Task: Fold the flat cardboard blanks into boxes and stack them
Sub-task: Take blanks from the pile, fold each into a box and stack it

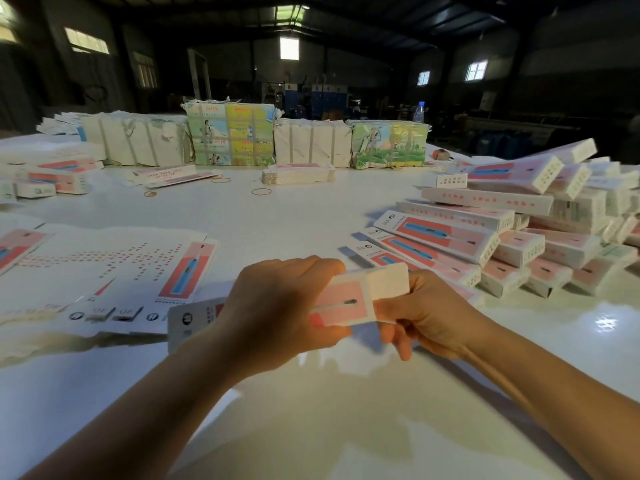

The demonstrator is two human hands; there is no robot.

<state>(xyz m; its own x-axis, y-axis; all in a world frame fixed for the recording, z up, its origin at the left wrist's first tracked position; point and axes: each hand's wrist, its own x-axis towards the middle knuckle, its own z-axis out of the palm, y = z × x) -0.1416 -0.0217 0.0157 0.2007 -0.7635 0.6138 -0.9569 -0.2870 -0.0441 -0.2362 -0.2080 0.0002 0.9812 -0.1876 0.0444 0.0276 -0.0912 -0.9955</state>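
on the left of the white table (242,216) lies a spread of flat blanks (114,271), fanned out near the person's left arm, i'd guess so the next one can be slid off without reaching far. in the middle, held just above the table, is the box (343,299) being formed. the left hand (277,306) wraps over its middle from above, fingers curled down the far side and thumb underneath, which seems meant to keep the tube squared while the end is worked. the right hand (426,320) holds the right end from below, its fingers curled under the box; the white end flap (384,280) stands up above them, not yet tucked as far as i can tell. to the right, the stack of boxes (519,244) is heaped in slanting rows, close enough for the right hand to drop this one on. far across the table sit wrapped bundles (228,136) and loose rubber bands (261,192), likely off opened packs.
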